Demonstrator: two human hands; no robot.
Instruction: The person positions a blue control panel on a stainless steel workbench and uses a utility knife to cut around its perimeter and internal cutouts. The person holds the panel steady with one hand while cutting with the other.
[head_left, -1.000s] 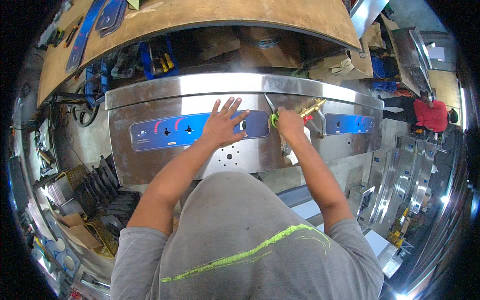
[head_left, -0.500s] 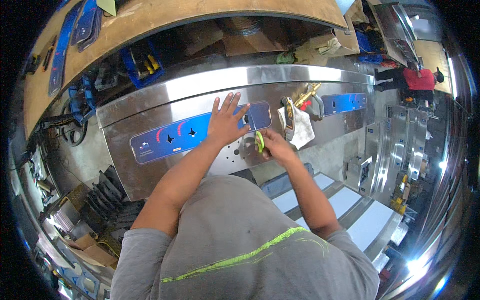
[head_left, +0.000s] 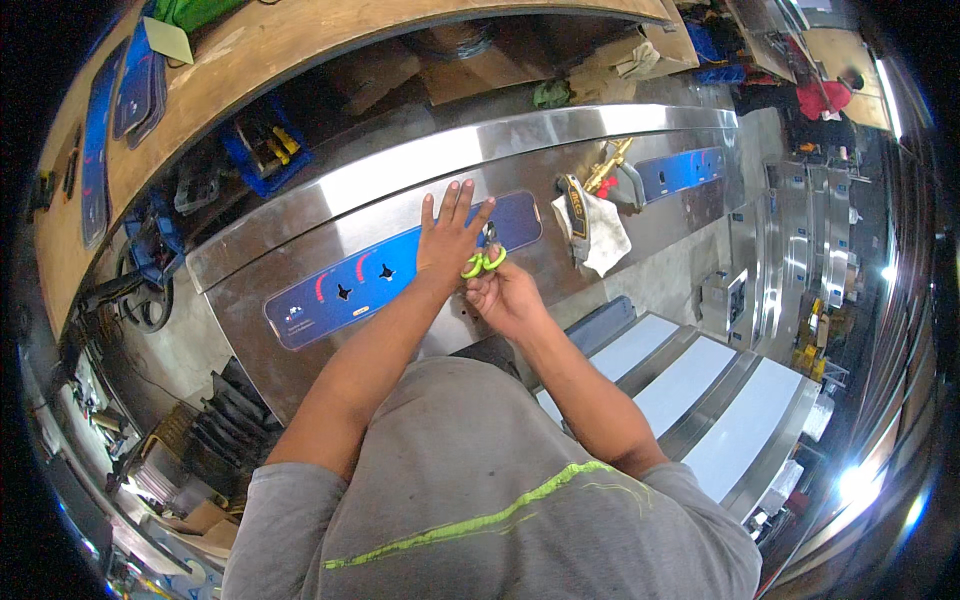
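Note:
A long blue decal panel (head_left: 370, 282) with red markings and cut-outs lies along a stainless steel sheet-metal piece (head_left: 240, 250). My left hand (head_left: 450, 240) rests flat on it, fingers spread, right of two black cut-outs. Close beside, my right hand (head_left: 508, 300) grips scissors (head_left: 486, 263) by their green finger loops. The blades point away from me at a hole in the right part of the panel; how deep the tips reach is not visible. Farther right on the steel lie a white cloth (head_left: 605, 240) and a black-and-yellow tool (head_left: 577, 215).
Brass fittings (head_left: 605, 165) lie near a second blue panel (head_left: 685, 172) at the right. Beyond the steel stands a wooden bench (head_left: 300, 50) with a blue tool bin (head_left: 265, 150) below it. White-topped panels (head_left: 680, 375) sit at my right. A person in red (head_left: 825, 97) is far right.
My right hand has moved left, nearer my left hand, turning the scissors so both green loops face up. My left hand stays pressed on the panel. The view has shifted slightly.

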